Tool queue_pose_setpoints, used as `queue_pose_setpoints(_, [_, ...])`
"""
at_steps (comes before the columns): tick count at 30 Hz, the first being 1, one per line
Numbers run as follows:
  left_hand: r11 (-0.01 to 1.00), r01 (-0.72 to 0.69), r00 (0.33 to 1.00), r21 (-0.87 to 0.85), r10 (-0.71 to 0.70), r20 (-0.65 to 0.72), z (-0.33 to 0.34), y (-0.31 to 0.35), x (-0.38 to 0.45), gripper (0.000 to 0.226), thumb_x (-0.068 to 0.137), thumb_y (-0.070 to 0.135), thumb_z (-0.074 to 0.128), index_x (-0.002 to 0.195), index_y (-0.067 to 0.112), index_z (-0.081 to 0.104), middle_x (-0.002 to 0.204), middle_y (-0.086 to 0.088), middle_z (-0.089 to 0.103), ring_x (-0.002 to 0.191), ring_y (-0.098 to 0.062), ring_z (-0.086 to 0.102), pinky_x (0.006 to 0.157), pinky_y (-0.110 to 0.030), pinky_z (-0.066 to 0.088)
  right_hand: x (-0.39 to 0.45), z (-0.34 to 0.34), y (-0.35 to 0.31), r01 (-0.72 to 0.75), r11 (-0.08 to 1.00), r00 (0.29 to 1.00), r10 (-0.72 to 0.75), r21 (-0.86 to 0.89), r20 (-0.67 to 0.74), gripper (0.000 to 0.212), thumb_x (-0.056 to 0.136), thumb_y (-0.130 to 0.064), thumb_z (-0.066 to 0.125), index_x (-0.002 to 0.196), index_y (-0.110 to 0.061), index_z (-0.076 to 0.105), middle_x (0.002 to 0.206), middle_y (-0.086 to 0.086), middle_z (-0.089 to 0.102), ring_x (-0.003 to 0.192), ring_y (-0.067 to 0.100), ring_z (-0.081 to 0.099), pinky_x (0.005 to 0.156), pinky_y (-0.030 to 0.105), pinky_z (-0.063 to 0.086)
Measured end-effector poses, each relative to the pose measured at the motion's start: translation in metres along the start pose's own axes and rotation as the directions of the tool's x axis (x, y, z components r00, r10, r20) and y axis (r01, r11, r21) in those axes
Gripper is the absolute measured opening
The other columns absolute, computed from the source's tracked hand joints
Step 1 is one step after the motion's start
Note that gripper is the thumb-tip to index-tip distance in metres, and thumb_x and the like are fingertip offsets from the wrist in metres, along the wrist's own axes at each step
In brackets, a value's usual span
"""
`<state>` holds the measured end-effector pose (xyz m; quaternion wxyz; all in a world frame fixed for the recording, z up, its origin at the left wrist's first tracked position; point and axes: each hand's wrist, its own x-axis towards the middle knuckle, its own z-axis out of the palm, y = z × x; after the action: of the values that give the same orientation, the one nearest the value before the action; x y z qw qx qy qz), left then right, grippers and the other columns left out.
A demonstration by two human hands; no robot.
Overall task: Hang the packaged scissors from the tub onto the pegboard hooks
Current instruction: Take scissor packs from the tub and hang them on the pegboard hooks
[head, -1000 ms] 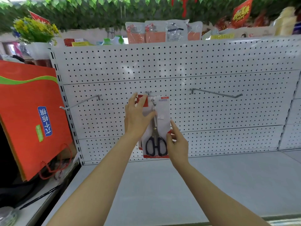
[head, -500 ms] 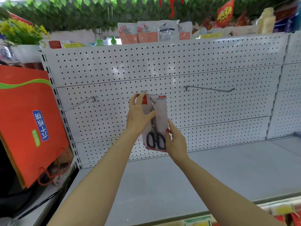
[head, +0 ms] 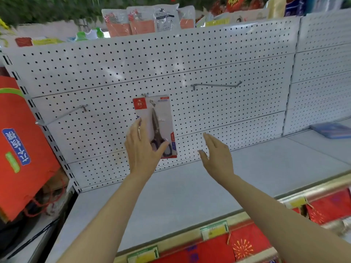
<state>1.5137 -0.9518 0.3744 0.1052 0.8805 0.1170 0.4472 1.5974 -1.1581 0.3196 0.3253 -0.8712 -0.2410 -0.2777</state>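
A packaged pair of scissors (head: 161, 114), on a white card with a red label, hangs from the middle hook (head: 145, 95) of the white pegboard (head: 218, 59). My left hand (head: 142, 150) lies against the card's lower left with fingers straight and the thumb spread across the scissor handles, hiding them. My right hand (head: 216, 154) is open and held apart, to the right of the card and clear of it. An empty hook (head: 62, 115) sticks out to the left and another empty hook (head: 216, 85) to the right. The tub is out of view.
A grey shelf (head: 190, 190) runs below the pegboard. An orange gift bag (head: 22, 149) stands at the left. A blue flat pack (head: 331, 130) lies on the shelf at far right. Red packages (head: 248, 242) sit under the front edge, and more packs (head: 144, 19) above.
My right hand has let go of the card's lower edge and drawn off to the right. My left hand slid from the card's top down to its lower left. The view shifted left.
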Motion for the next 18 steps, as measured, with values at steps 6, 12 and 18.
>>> queue_pose_setpoints(6, [0.939, -0.339, 0.941, 0.051, 0.339, 0.025, 0.014, 0.057, -0.055, 0.070, 0.085, 0.049, 0.064, 0.139, 0.008, 0.046, 0.136, -0.007, 0.051, 0.125, -0.028, 0.047, 0.107, -0.039, 0.034, -0.028, -0.052, 0.060, 0.074, 0.982, 0.996, -0.080, -0.175, -0.029, 0.062, 0.086, -0.034, 0.067, 0.139, -0.008, 0.046, 0.137, 0.010, 0.054, 0.125, 0.029, 0.050, 0.106, 0.043, 0.035])
queue_pose_setpoints(12, [0.892, -0.452, 0.864, -0.002, 0.438, 0.248, 0.048, 0.159, -0.083, 0.074, 0.088, 0.056, 0.054, 0.145, 0.011, 0.039, 0.145, -0.007, 0.044, 0.133, -0.029, 0.040, 0.110, -0.044, 0.032, -0.065, -0.124, 0.128, 0.059, 0.953, 0.997, -0.070, -0.299, -0.027, 0.063, 0.081, -0.033, 0.069, 0.133, -0.002, 0.052, 0.126, 0.015, 0.061, 0.115, 0.032, 0.057, 0.099, 0.046, 0.042])
queue_pose_setpoints(18, [0.858, -0.500, 0.788, -0.117, 0.507, 0.349, 0.097, 0.261, -0.124, 0.078, 0.086, 0.051, 0.061, 0.147, 0.009, 0.038, 0.147, -0.010, 0.042, 0.134, -0.031, 0.039, 0.113, -0.044, 0.026, -0.114, -0.188, 0.207, -0.029, 0.907, 0.999, 0.016, -0.420, -0.034, 0.063, 0.079, -0.033, 0.069, 0.131, -0.001, 0.053, 0.123, 0.016, 0.062, 0.110, 0.034, 0.060, 0.096, 0.047, 0.043])
